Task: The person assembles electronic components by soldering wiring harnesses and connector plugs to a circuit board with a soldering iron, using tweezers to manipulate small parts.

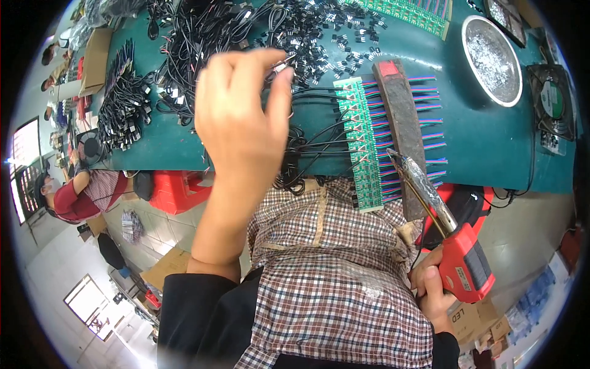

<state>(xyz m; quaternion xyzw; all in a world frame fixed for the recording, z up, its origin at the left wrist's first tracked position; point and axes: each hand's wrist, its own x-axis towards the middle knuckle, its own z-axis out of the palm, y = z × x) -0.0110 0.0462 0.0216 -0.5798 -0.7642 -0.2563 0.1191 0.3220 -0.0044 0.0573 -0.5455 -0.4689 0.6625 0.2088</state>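
Note:
My left hand (243, 111) is raised over the near side of the heap of black cables. Its thumb and index finger pinch a thin cable end (281, 66) with a pale tip; motion blur hides its details. Low at the right, my right hand (432, 288) grips a red soldering gun (468, 264). The gun's metal barrel points up and left, its tip close above the bar and the board. A strip of green circuit boards (362, 141) lies at the table's near edge. Black cables run to its left side, and striped wires leave its right side under a dark bar (402, 135).
Black cables (209, 31) and small connectors (344, 43) cover the back of the green table (479, 147). A metal bowl (491, 61) of shiny bits stands at right, beside a fan (551, 98). A red stool (175, 190) and a seated person (80, 190) are at left.

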